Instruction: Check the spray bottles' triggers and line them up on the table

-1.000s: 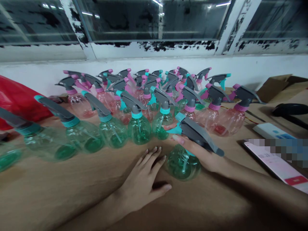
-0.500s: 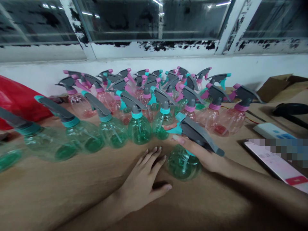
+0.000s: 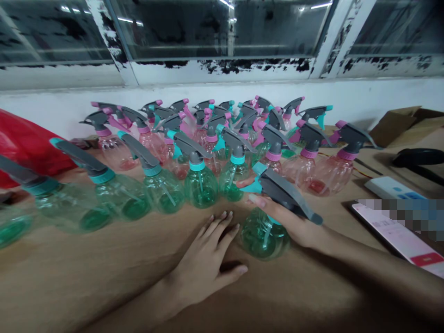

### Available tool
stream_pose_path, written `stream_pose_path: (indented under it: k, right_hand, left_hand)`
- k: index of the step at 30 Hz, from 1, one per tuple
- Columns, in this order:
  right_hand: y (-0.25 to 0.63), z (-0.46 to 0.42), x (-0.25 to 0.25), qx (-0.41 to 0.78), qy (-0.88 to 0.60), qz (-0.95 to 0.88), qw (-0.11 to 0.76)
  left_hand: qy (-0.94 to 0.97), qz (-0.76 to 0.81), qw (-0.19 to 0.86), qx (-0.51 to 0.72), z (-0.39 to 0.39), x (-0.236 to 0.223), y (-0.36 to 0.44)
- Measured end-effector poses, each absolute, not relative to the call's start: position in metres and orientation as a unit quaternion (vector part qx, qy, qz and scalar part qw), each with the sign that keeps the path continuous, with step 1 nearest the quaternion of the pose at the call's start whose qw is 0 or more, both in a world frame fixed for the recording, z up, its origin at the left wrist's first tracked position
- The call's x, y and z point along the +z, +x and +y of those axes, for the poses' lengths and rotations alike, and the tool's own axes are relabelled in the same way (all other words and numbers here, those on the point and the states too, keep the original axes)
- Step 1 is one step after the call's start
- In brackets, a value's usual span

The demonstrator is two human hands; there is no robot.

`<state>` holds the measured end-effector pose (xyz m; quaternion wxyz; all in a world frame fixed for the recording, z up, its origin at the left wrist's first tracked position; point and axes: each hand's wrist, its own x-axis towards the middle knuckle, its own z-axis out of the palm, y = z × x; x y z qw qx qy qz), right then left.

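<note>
My right hand [image 3: 289, 222] is wrapped round the neck of a green spray bottle [image 3: 262, 238] with a grey and turquoise trigger head. The bottle stands upright on the brown table [image 3: 132, 263], its nozzle pointing away to the left. Part of its collar is hidden behind my fingers. To the left of that bottle, my left hand [image 3: 210, 261] lies palm down on the table, fingers stretched out and holding nothing. Beyond my fingertips stands another green spray bottle [image 3: 201, 187] with a turquoise collar, in a row of several like it.
Behind the green row, several pink spray bottles [image 3: 331, 173] crowd toward the white wall [image 3: 52, 104]. A phone [image 3: 388, 231] and a white box [image 3: 391, 188] lie at right, near an open cardboard box [image 3: 402, 125]. Red plastic [image 3: 27, 143] is at far left.
</note>
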<state>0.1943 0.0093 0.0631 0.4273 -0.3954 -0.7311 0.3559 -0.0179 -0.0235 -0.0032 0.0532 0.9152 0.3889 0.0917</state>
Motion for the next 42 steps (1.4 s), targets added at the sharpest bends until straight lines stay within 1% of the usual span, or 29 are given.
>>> stream_pose_path:
  k: [3,8,10,14,19,23,27,32,37,42]
  right_hand:
    - [0.195,0.006,0.067,0.34,-0.396,-0.735,0.433]
    - [0.196,0.001,0.075,0.26,-0.434,-0.737,0.447]
    - [0.195,0.003,0.075,0.277,-0.421,-0.74,0.445]
    - [0.192,0.01,0.068,0.352,-0.373,-0.726,0.458]
    - [0.191,0.01,0.063,0.363,-0.372,-0.715,0.467]
    - [0.186,0.008,0.064,0.36,-0.364,-0.706,0.489]
    - [0.169,0.004,0.066,0.38,-0.355,-0.699,0.49]
    - [0.135,-0.006,0.068,0.4,-0.328,-0.7,0.493]
    - [0.086,-0.019,0.068,0.423,-0.286,-0.719,0.471]
    - [0.02,-0.034,0.068,0.424,-0.219,-0.741,0.472]
  left_hand:
    - [0.914,0.389,0.058,0.097,-0.023,-0.003,-0.018]
    - [0.911,0.4,0.066,0.081,-0.023,-0.001,-0.018]
    - [0.912,0.398,0.064,0.078,-0.023,-0.001,-0.018]
    - [0.911,0.399,0.066,0.081,-0.023,-0.005,-0.019]
    - [0.905,0.405,0.089,0.099,-0.024,-0.004,-0.018]
    - [0.883,0.42,0.141,0.153,-0.029,0.005,-0.017]
    - [0.849,0.44,0.198,0.216,-0.042,0.009,-0.018]
    - [0.812,0.461,0.233,0.27,-0.063,0.008,-0.033]
    - [0.766,0.516,0.203,0.325,-0.09,0.008,-0.061]
    - [0.703,0.58,0.097,0.399,-0.117,0.012,-0.095]
